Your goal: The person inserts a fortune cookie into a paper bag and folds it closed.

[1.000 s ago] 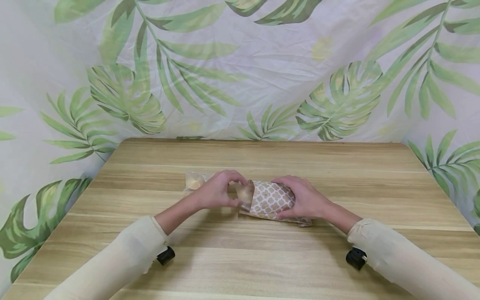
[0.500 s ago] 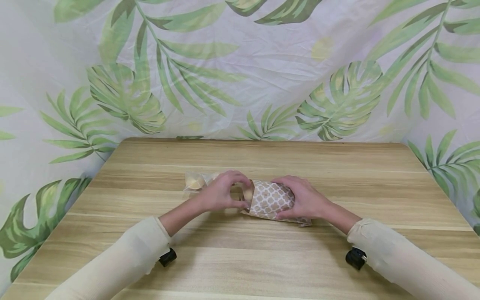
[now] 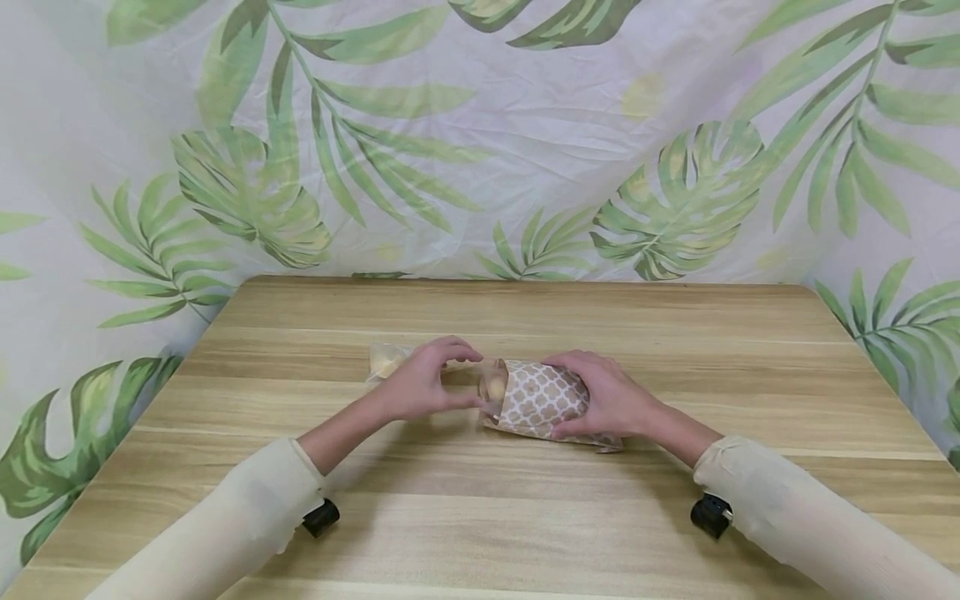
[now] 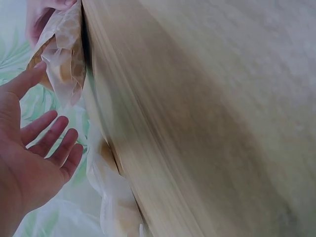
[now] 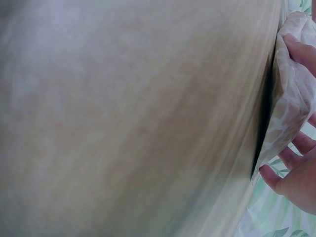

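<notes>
A brown paper bag with a white lattice pattern (image 3: 546, 398) lies on its side mid-table, its mouth to the left. My right hand (image 3: 611, 393) grips its right end, thumb on the near side and fingers over the far side. A clear plastic packet with a pale yellow lump (image 3: 495, 387) sits in the bag's mouth, partly sticking out. At that mouth my left hand (image 3: 426, 382) has its fingers spread and loosely bent, holding nothing. In the left wrist view its thumb is right by the packet (image 4: 63, 69); whether they touch, I cannot tell.
Behind my left hand lies more clear plastic packaging with pale yellow contents (image 3: 386, 360), partly hidden by that hand. Everything rests on a wood-grain table (image 3: 480, 533). A leaf-print cloth (image 3: 525, 150) hangs behind the table's far edge.
My left hand moved right, pushing the packet deeper into the bag's mouth, then drew back left with its fingers parted. My right hand and the bag have stayed in place.
</notes>
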`<state>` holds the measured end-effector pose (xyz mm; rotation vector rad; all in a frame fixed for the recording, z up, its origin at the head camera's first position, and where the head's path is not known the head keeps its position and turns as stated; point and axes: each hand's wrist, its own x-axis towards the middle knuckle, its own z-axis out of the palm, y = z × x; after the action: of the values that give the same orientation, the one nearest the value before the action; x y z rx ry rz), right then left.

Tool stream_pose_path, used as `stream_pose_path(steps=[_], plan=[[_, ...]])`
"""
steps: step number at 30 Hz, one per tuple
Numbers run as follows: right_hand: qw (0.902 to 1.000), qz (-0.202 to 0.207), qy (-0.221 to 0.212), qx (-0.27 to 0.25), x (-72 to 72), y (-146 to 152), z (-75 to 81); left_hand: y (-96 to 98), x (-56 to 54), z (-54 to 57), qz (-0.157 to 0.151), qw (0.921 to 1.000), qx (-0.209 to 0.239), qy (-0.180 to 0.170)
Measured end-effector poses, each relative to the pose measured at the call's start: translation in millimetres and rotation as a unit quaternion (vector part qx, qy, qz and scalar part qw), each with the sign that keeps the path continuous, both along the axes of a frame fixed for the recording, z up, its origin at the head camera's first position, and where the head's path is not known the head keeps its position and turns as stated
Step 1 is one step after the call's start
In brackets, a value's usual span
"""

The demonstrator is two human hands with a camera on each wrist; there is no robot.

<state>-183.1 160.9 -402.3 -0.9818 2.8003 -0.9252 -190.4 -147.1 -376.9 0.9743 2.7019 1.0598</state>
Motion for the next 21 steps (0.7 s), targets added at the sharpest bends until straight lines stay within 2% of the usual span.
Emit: stream_pose_path(steps=[12,21], plan=[[1.0000,0.000,0.003,-0.002,-0.6,0,-1.0,5.1,-1.2,-5.6,-0.006,0.9999,-0.012,0.000],[1.0000,0.000,0.001,0.000,-0.2,0,-0.8,13.0,-1.1,-10.7,0.005,0.9994,-0.033,-0.006]])
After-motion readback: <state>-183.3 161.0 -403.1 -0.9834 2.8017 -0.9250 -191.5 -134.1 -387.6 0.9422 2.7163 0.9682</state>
